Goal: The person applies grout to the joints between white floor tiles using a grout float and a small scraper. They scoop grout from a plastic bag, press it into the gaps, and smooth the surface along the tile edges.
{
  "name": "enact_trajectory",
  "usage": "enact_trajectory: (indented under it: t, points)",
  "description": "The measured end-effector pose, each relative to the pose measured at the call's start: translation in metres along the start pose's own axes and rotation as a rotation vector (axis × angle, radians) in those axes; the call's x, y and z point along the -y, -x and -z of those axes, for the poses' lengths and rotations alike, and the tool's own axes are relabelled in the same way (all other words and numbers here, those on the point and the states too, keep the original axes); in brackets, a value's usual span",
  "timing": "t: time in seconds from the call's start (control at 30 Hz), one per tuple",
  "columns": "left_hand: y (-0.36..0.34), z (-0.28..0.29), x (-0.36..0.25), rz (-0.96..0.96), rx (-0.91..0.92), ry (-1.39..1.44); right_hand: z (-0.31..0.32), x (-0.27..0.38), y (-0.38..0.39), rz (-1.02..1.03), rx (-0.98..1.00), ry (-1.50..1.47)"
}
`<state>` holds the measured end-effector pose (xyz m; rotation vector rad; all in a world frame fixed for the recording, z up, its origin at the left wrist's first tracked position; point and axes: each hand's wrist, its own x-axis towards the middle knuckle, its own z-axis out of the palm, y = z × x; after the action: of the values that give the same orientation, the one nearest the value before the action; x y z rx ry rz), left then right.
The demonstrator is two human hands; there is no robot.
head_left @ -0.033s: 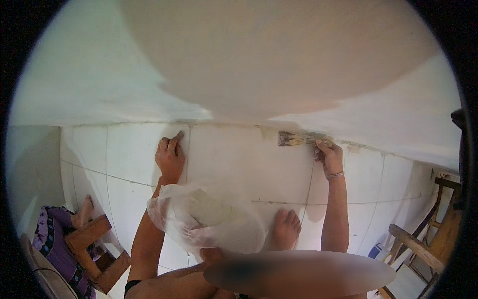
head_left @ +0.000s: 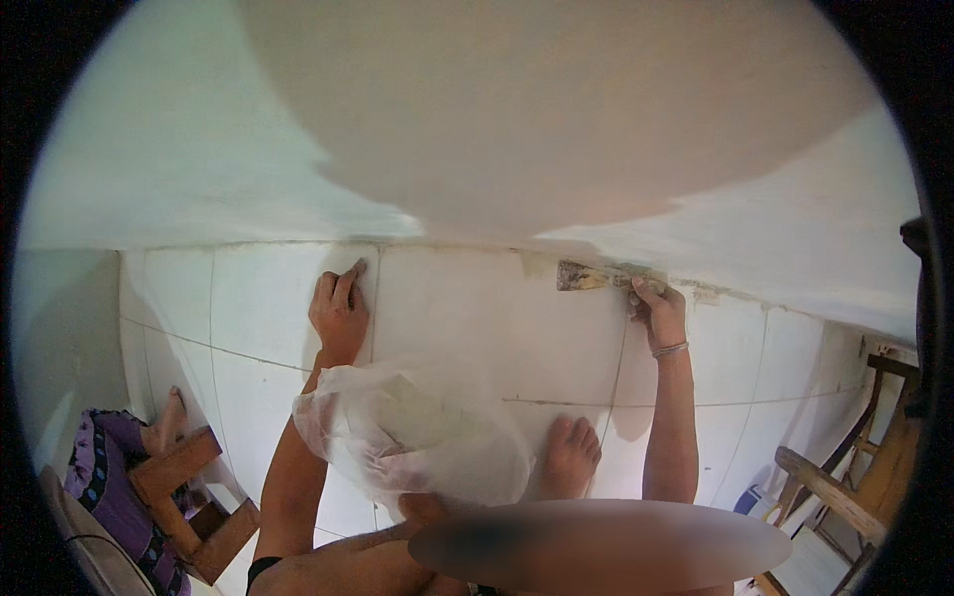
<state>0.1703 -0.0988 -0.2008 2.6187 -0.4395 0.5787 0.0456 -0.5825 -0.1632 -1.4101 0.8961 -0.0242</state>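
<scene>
My right hand [head_left: 657, 310] grips a putty knife [head_left: 586, 276] whose stained blade points left, low over the floor tiles close to the foot of the wall. A bracelet circles that wrist. Farther left, my left hand [head_left: 340, 310] rests at a tile joint near the wall, its fingers curled and the fingertips pressed together at the tile. Whatever may be between them is too small to make out. Between my forearms sits a crumpled translucent plastic bag [head_left: 437, 437] with pale contents, close to my left arm.
The pale wall [head_left: 517, 119] rises along the far side of the white tiled floor [head_left: 477, 308]. At lower left are a wooden stool-like frame [head_left: 189, 497], purple patterned cloth [head_left: 114, 487] and another person's foot [head_left: 171, 422]. Wooden furniture [head_left: 845, 487] stands at right. My bare foot [head_left: 570, 455] is nearby.
</scene>
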Motion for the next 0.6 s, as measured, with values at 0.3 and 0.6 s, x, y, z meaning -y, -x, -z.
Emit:
enact_trajectory:
  t: [0.3,0.6]
  points:
    - [0.003,0.003,-0.001,0.047,0.035,0.011,-0.102,-0.007,0.004,0.083,0.175,-0.033]
    - [-0.027,0.033,-0.028,0.246,0.079,0.271,-0.140,0.018,0.035,-0.008,0.309,-0.123]
